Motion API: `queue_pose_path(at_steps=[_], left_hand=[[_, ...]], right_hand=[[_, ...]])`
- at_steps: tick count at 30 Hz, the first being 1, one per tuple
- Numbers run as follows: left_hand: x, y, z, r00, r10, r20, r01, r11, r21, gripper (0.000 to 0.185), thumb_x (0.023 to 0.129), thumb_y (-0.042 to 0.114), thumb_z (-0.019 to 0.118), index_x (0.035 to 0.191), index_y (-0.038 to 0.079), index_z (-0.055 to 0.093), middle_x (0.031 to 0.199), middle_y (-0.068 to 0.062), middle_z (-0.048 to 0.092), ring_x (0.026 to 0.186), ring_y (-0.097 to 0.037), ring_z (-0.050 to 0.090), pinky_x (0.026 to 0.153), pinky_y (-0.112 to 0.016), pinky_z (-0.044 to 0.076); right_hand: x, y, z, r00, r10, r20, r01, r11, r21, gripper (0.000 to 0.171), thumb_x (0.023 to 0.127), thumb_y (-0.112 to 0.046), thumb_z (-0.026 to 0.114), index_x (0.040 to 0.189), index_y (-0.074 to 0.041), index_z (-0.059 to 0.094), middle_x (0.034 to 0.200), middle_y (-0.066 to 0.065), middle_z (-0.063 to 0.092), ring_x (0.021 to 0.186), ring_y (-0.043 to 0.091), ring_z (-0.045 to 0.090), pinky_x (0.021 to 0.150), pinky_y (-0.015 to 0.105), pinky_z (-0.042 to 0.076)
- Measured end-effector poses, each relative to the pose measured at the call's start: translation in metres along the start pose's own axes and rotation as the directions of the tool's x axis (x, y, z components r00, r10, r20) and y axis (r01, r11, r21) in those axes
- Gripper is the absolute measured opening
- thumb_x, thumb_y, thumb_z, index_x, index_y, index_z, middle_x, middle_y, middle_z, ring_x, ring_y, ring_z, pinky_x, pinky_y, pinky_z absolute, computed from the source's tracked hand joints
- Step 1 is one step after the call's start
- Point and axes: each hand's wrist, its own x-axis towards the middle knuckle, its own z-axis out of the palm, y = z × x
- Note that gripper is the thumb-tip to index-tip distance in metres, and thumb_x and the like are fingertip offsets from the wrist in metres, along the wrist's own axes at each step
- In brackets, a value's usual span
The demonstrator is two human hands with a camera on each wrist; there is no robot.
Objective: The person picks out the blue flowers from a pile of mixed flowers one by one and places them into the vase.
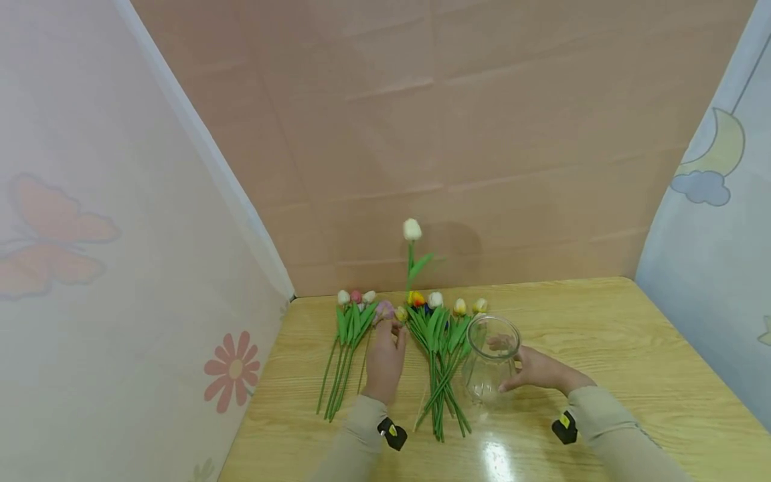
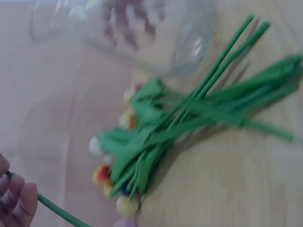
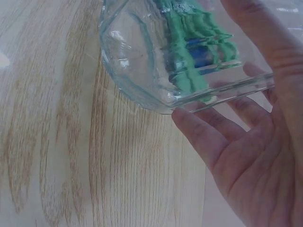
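My left hand [image 1: 385, 361] pinches the green stem [image 2: 61, 209] of a white tulip [image 1: 412, 229], which stands upright above the table's back edge. The fingers [image 2: 23, 203] show at the lower left of the left wrist view. A clear glass vase [image 1: 482, 383] stands at the right, its mouth tilted a little in the head view. Thumb and fingers of my right hand [image 1: 536, 369] grip its right side; through the glass, the right wrist view shows green leaves. Left of the vase lies a bunch of mixed tulips [image 1: 442, 335] with crossed stems, apart from my left hand.
Another tulip bunch [image 1: 346, 335], with white and pink heads, lies left of my left hand. A purple flower [image 1: 383, 309] is just beyond my fingers. The wooden table [image 1: 602, 321] meets a brown back wall [image 1: 542, 167] and pale printed side walls.
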Motion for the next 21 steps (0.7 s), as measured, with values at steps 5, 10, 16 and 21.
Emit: queue_pose_path(at_steps=[5, 10, 16, 21], left_hand=[[0.02, -0.029, -0.028, 0.989, -0.128, -0.073, 0.127, 0.992, -0.018, 0.029, 0.097, 0.016, 0.06, 0.124, 0.005, 0.058, 0.092, -0.009, 0.066, 0.065, -0.013, 0.06, 0.051, -0.023, 0.047], [0.016, -0.066, -0.044, 0.972, -0.192, -0.133, 0.203, 0.976, 0.074, 0.025, 0.095, 0.013, 0.063, 0.119, 0.007, 0.062, 0.085, -0.006, 0.066, 0.056, -0.012, 0.057, 0.046, -0.026, 0.042], [-0.006, -0.103, -0.045, 0.962, -0.251, -0.111, 0.265, 0.954, 0.138, 0.024, 0.093, 0.011, 0.064, 0.116, 0.005, 0.064, 0.084, -0.007, 0.066, 0.059, -0.015, 0.059, 0.047, -0.029, 0.043], [-0.02, -0.126, -0.041, 0.961, -0.274, -0.039, 0.276, 0.94, 0.199, 0.021, 0.088, 0.004, 0.065, 0.108, 0.001, 0.067, 0.082, -0.008, 0.062, 0.057, -0.014, 0.055, 0.046, -0.029, 0.042]], right_hand=[[-0.001, -0.001, 0.0, 1.0, -0.006, 0.001, 0.006, 1.0, -0.01, 0.09, 0.078, -0.016, 0.081, 0.147, 0.003, 0.027, 0.147, 0.032, 0.03, 0.127, 0.064, 0.03, 0.091, 0.071, 0.039], [-0.001, -0.001, 0.0, 1.0, -0.005, 0.004, 0.005, 1.0, -0.01, 0.09, 0.078, -0.018, 0.082, 0.147, 0.002, 0.027, 0.147, 0.032, 0.031, 0.126, 0.064, 0.031, 0.09, 0.07, 0.04], [-0.001, 0.001, -0.002, 1.0, 0.001, 0.007, -0.001, 1.0, -0.005, 0.09, 0.078, -0.016, 0.081, 0.147, 0.001, 0.027, 0.148, 0.032, 0.029, 0.127, 0.065, 0.029, 0.09, 0.069, 0.041], [-0.001, 0.001, -0.002, 1.0, 0.004, 0.013, -0.004, 1.0, 0.008, 0.089, 0.079, -0.015, 0.081, 0.148, 0.002, 0.027, 0.148, 0.033, 0.027, 0.128, 0.065, 0.027, 0.09, 0.068, 0.042]])
